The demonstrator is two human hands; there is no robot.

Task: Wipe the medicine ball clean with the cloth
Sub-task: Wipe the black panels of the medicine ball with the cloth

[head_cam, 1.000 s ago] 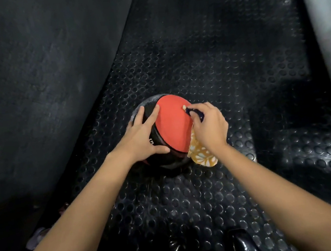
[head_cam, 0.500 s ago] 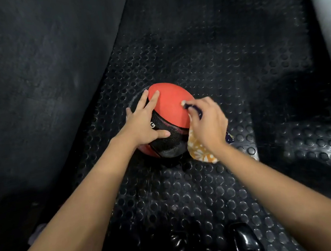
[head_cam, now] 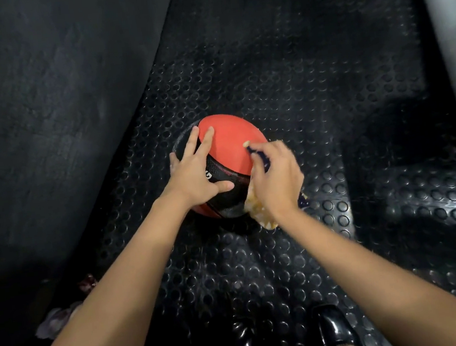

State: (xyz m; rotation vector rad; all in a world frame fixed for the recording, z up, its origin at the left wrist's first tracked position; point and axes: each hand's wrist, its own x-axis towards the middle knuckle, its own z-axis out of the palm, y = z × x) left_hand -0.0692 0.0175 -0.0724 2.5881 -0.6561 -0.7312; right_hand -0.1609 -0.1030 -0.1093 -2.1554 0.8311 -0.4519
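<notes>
A red and black medicine ball (head_cam: 229,147) rests on the studded black rubber floor (head_cam: 282,87). My left hand (head_cam: 195,173) lies flat on the ball's left side, fingers spread, thumb across the black band. My right hand (head_cam: 277,178) presses a yellow patterned cloth (head_cam: 259,212) with a dark blue edge against the ball's right side. Most of the cloth is hidden under that hand; a crumpled part hangs below it to the floor.
A smooth dark mat or wall (head_cam: 43,108) rises on the left. A grey upright post (head_cam: 451,47) stands at the right edge. Glossy black shoe tips (head_cam: 335,328) show at the bottom, and a pale scrap (head_cam: 59,320) lies at lower left.
The ball has turned under my hands, so more red faces up and the black band has come toward me. My right hand with the cloth has slid slightly down the ball's right side.
</notes>
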